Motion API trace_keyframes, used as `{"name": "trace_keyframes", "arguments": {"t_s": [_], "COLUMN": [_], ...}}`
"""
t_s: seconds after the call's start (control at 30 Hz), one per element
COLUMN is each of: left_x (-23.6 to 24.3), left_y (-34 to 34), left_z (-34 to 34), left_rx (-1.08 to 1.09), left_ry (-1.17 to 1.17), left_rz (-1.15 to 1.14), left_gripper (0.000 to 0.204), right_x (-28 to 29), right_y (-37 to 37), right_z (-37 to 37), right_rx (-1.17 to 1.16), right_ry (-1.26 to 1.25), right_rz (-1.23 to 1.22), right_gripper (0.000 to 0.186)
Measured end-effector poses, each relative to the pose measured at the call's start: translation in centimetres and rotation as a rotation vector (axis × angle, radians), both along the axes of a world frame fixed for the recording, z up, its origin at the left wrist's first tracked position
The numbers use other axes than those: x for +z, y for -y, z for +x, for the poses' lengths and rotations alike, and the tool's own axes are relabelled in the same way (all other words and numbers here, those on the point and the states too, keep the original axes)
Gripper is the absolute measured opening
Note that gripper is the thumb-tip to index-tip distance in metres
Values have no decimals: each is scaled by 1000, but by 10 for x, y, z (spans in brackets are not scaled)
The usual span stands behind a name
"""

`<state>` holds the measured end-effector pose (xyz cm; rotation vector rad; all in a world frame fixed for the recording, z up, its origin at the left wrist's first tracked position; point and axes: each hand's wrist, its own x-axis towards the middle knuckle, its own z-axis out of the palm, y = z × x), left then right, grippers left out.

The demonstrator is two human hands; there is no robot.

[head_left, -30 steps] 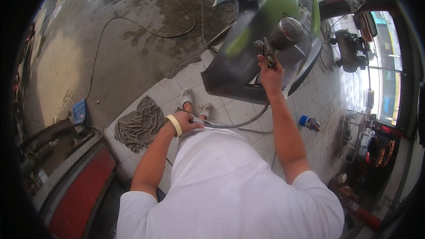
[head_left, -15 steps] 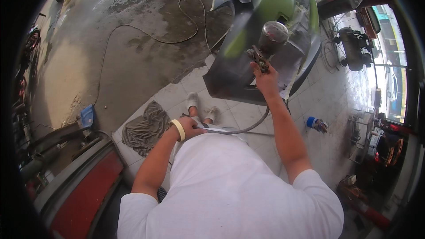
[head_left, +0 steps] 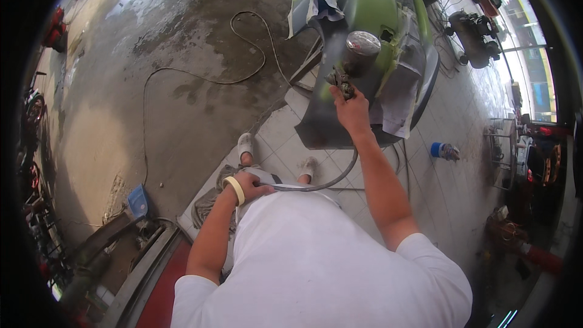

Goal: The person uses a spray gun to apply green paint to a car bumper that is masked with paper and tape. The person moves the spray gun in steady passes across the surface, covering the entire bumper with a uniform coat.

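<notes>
My right hand is closed around the handle of a spray gun topped by a shiny metal cup. The gun is over a car bumper, partly green and partly dark grey, with masking paper stuck along it. A grey air hose curves from below the gun to my waist. There my left hand grips the hose; its fingers partly show. A cream tape roll circles my left wrist.
A thin hose snakes over the wet concrete at left. A grey cloth lies by my left foot. A blue can stands on the tiles at right, below an air compressor. A red panel is at lower left.
My feet have moved apart, the left one forward. The view has shifted, and the bumper shows farther up. My right hand still holds the spray gun over it.
</notes>
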<state>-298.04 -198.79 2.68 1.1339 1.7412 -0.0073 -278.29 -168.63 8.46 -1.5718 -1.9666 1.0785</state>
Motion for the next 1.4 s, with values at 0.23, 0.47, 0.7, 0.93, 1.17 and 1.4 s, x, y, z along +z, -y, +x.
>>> {"name": "trace_keyframes", "arguments": {"t_s": [0.23,0.47,0.7,0.93,1.17,1.4], "left_x": [-13,-46,-25,-20,-35,-27], "left_y": [-57,-54,-85,-91,-99,-106], "left_z": [-137,-201,-235,-241,-250,-258], "left_rx": [-137,-93,-323,-330,-262,-318], "left_ry": [102,203,164,188,207,163], "left_rz": [-7,244,-33,-48,68,-55], "left_gripper": [71,72,71,69,71,68], "right_x": [-11,-19,-35,-39,-40,-37], "right_y": [-57,-59,-15,-29,-79,-45], "right_z": [-91,-137,-147,-150,-164,-158], "right_rx": [-186,-329,-301,-307,-345,-403], "right_ry": [109,141,227,218,161,186], "right_rz": [60,34,-84,57,389,179], "right_gripper": [60,61,59,57,61,57]}}
